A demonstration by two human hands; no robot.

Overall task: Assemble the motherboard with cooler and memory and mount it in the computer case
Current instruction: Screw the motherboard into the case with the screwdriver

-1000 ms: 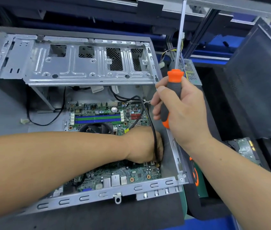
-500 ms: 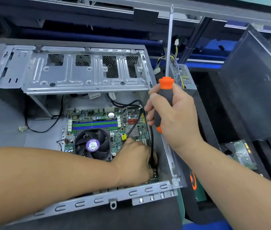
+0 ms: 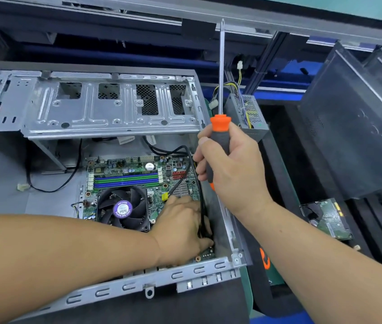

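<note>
Motherboard lies in case; left hand pinches cable, right hand grips screwdriver.

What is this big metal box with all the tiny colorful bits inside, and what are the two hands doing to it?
You are looking through a camera worn on a person's head, so you see their own two arms from above. The metal box is an open computer case lying on its side. The green board inside is the motherboard, the computer's main part. The round black thing on it is the cooler fan, which blows heat away. The blue and green strips are memory slots. The left hand reaches down to the board's corner beside a black cable; what its fingers are doing is hidden. The right hand grips an orange and grey screwdriver, tip pointing up, not yet in use.
</note>
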